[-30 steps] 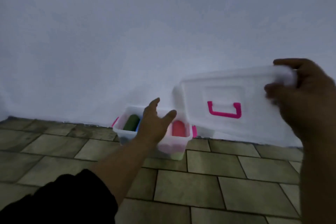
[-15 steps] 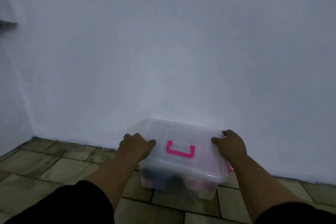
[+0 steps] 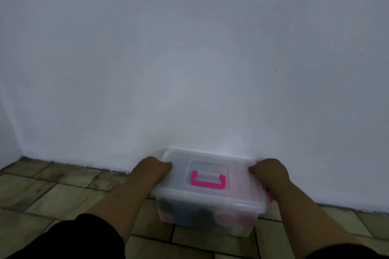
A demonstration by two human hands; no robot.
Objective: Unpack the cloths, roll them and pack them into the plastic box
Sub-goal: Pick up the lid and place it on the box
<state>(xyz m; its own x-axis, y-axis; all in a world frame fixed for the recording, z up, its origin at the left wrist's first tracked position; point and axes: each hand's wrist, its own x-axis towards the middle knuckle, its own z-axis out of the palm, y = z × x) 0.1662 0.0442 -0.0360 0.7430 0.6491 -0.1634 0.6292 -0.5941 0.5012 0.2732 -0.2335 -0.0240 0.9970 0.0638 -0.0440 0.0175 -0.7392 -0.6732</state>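
Left hand [image 3: 152, 167] grips the left edge of the lid [image 3: 237, 176], fingers curled over it. I see the plastic box [image 3: 210, 214] on the tiled floor [image 3: 63, 193] against the wall, lid on, pink handle [image 3: 208, 180] lying flat. Right hand [image 3: 268, 171] grips the lid's right edge the same way.

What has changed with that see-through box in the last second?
The lid, held up by the right hand a second ago, has come down onto the plastic box, covering the rolled cloths. The left hand, then open above the box, now grips the lid's left end; the right grips its right end. The box stayed against the wall.
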